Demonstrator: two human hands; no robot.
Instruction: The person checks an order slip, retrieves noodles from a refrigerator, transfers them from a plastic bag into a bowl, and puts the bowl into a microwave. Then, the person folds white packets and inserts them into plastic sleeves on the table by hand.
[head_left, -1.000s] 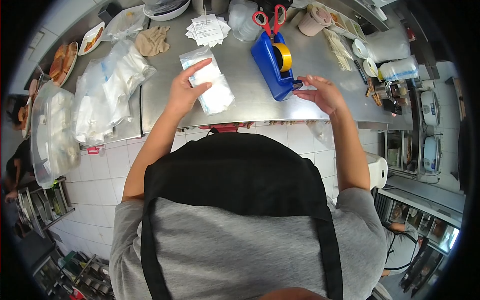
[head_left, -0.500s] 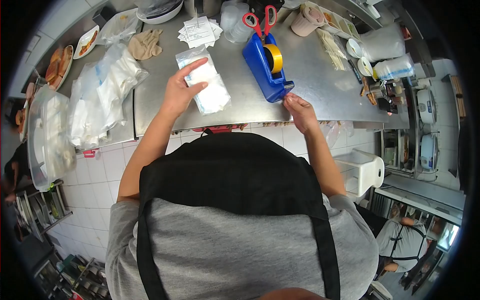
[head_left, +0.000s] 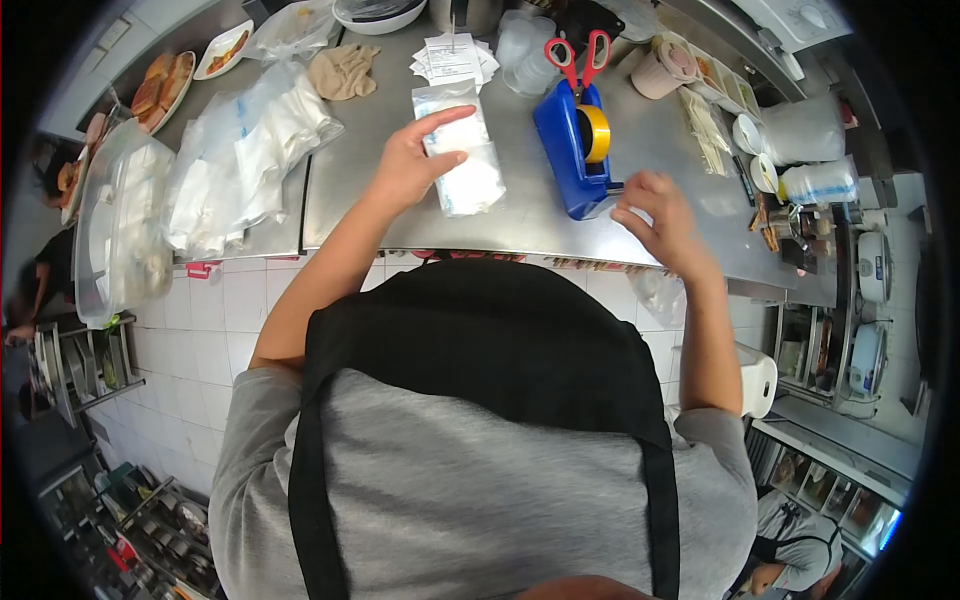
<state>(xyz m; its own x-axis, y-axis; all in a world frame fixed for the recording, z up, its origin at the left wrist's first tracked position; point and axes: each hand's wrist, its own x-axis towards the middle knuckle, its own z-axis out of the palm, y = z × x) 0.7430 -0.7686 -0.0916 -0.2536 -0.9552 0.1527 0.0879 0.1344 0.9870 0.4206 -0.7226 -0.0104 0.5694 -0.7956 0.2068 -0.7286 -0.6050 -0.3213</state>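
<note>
A white packet in clear plastic (head_left: pixel 473 185) is by my left hand (head_left: pixel 405 165). My left index finger and thumb rest across its top, and the other fingers are hidden at its left edge. To the right stands a blue tape dispenser (head_left: pixel 562 150) with a yellow-cored tape roll (head_left: pixel 597 134). A short stretch of clear tape (head_left: pixel 603 207) runs from the dispenser's front toward my right hand (head_left: pixel 665 222), whose fingertips are pinched together and slightly blurred. Red-handled scissors (head_left: pixel 578 68) stand upright at the back of the dispenser.
A large bag of white packets (head_left: pixel 235 165) and a clear plastic tub (head_left: pixel 115 225) lie left. A beige cloth (head_left: pixel 342 72) and printed receipts (head_left: pixel 453 60) are behind. Wooden skewers (head_left: pixel 705 135) and small bowls (head_left: pixel 747 132) stand right. A co-worker (head_left: pixel 795 535) is at lower right.
My right hand has moved away from the dispenser's front, drawing tape out. My left hand stays at the packet. The whole view has shifted, moving the counter's things rightward.
</note>
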